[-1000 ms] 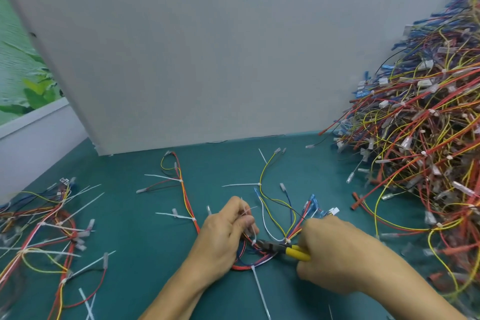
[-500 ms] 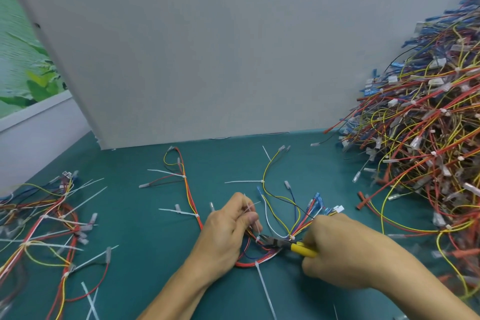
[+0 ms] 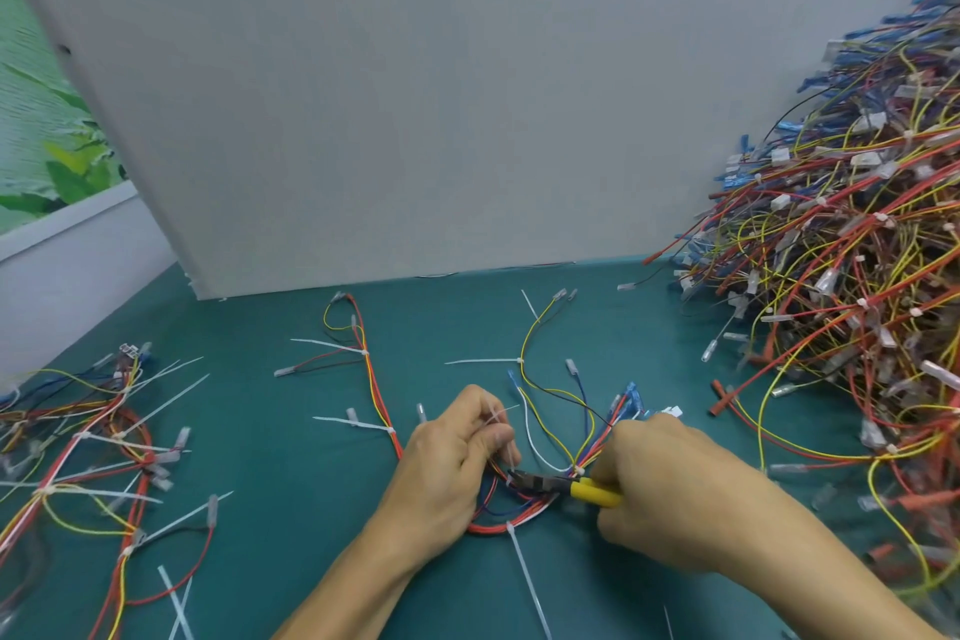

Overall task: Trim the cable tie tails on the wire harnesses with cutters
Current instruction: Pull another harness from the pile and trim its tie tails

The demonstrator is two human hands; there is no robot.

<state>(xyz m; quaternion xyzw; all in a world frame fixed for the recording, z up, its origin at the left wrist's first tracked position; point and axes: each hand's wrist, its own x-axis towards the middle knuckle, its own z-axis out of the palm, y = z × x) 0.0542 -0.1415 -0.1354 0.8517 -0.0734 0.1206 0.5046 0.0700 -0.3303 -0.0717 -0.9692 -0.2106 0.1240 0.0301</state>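
Note:
A wire harness (image 3: 524, 517) of red, yellow, blue and white wires lies on the teal table in front of me, with white cable ties along it. My left hand (image 3: 457, 463) pinches a clear cable tie tail (image 3: 497, 417) at the harness's looped part. My right hand (image 3: 660, 489) grips the yellow-handled cutters (image 3: 566, 485); their dark jaws point left and sit at the base of that tail, next to my left fingers. Another long white tie tail (image 3: 527, 582) sticks out toward me from the bottom of the loop.
A big heap of wire harnesses (image 3: 852, 286) fills the right side. A smaller group of harnesses (image 3: 98, 452) with long tie tails lies at the left. A grey wall panel (image 3: 415, 94) stands behind the teal table (image 3: 270, 499). Cut tie pieces (image 3: 174, 598) lie near the front.
Both hands stay on the same harness; the view has shifted slightly. The cutters' jaws have closed in on the tie tail held by my left fingers.

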